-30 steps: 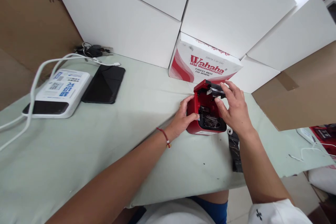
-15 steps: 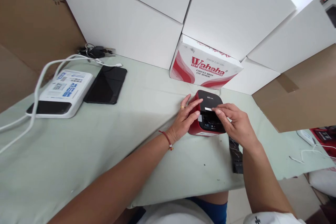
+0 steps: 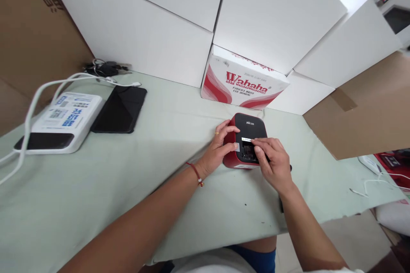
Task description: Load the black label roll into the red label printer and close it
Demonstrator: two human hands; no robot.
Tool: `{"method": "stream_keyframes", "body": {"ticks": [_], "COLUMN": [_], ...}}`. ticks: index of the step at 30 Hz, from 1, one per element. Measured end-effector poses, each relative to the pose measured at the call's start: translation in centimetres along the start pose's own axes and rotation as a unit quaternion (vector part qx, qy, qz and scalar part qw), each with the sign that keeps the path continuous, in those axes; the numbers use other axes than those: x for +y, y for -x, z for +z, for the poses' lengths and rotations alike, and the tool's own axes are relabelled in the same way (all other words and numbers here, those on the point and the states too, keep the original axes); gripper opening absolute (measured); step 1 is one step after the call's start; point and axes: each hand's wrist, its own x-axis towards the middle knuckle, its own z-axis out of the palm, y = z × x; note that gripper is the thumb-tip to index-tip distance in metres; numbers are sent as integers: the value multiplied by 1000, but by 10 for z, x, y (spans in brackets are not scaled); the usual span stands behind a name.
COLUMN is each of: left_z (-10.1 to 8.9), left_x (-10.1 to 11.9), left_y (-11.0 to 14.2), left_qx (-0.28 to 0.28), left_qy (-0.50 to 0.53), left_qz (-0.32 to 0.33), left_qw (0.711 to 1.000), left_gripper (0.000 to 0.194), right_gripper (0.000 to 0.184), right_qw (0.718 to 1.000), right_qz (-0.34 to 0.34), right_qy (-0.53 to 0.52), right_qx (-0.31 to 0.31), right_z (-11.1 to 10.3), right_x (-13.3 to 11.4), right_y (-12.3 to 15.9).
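Note:
A small box-shaped device (image 3: pixel 251 128) with a red body and a black top stands on the cloth-covered table. Its top has a dark recess toward me, with a white label strip along the recess's far edge. My left hand (image 3: pixel 221 141) grips the device's left side, fingers on the top and thumb near a grey patch. My right hand (image 3: pixel 273 160) is closed over the recess's right part, fingertips together at the end of the label. Whatever its fingertips pinch is hidden. Below the right wrist, the edge of a dark strip (image 3: pixel 281 205) shows, mostly covered by the arm.
A Wahaha carton (image 3: pixel 245 83) stands behind the device against white boxes (image 3: pixel 153 30). To the left lie a black phone (image 3: pixel 120 110), a white device with a cable (image 3: pixel 64 121) and keys (image 3: pixel 105 68). A brown carton (image 3: pixel 358 106) and white cable (image 3: pixel 367 185) are on the right.
My right hand has lowered onto the recess and covers its right part. My left thumb has slid down to the grey patch. The whole view has shifted slightly.

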Motion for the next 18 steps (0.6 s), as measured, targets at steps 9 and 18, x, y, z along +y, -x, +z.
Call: {"method": "stream_keyframes", "body": {"ticks": [9, 18], "left_z": [4, 3], "left_x": [-10, -15], "left_y": [-5, -7], "left_qx": [18, -8], "left_qy": [49, 60], "left_qz": [21, 39], "left_qw": [998, 997], "left_gripper": [96, 90], "right_gripper": [50, 24], "right_qw": [995, 1000], "right_qz": [-88, -20], "right_qy": [23, -11], "right_qx": [48, 2], "right_z": [-1, -26], "right_x": [-18, -10], "right_y": [54, 17]}}
